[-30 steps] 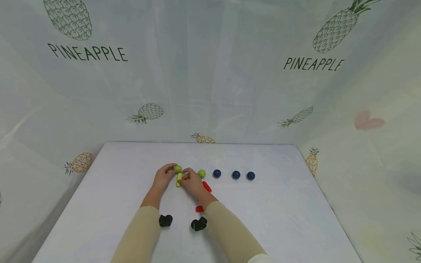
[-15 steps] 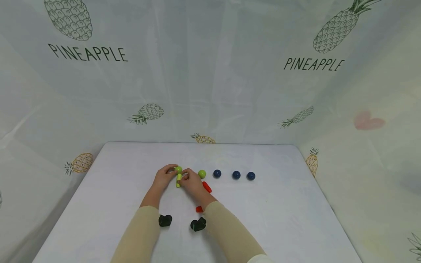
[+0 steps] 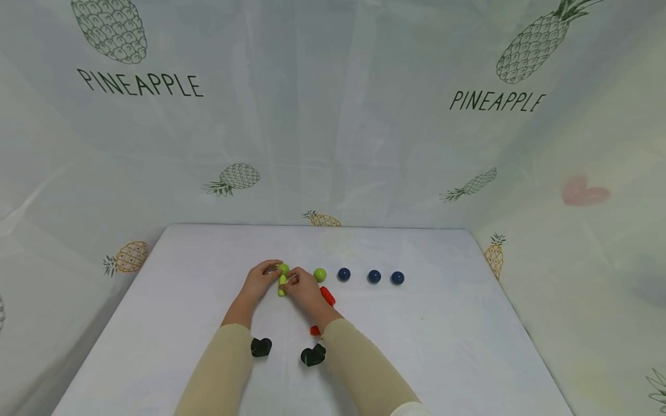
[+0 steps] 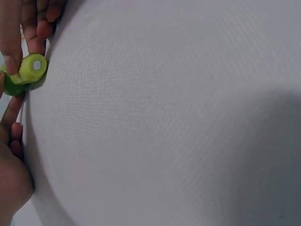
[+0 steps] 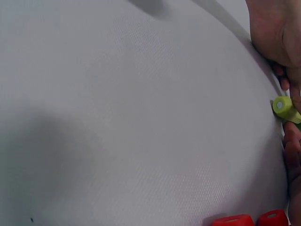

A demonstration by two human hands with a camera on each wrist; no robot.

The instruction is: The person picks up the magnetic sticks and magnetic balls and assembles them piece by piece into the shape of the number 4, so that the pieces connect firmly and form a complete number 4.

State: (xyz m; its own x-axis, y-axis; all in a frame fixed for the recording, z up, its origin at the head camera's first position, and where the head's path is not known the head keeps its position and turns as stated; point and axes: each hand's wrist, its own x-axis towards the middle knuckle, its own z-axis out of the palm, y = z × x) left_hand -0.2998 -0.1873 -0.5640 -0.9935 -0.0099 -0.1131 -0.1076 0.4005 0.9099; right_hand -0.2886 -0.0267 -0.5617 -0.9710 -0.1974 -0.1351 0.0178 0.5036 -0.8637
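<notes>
My left hand (image 3: 257,280) pinches a lime-green ball (image 3: 283,269) between its fingertips, left of the table's middle. Beside it, my right hand (image 3: 306,288) pinches a yellow-green stick (image 3: 282,285), its upper end against or very close to the ball. The left wrist view shows a silver disc on the near end of the stick (image 4: 35,67), the ball (image 4: 13,87) behind it and a thumb pressing from above. In the right wrist view the same stick (image 5: 283,107) sits between the two hands' fingers, and its far end is hidden.
Right of my hands lie another lime-green ball (image 3: 319,275) and dark blue balls (image 3: 344,274), (image 3: 374,277), (image 3: 398,278) in a row. Red sticks (image 3: 328,296), (image 3: 315,331) lie by my right forearm. Dark heart-shaped objects (image 3: 261,347), (image 3: 313,355) appear beside the sleeves.
The ball in my left hand has come slightly right and nearer, and the stick has tilted a little, so the two sit closer in line. Both hands keep their hold.
</notes>
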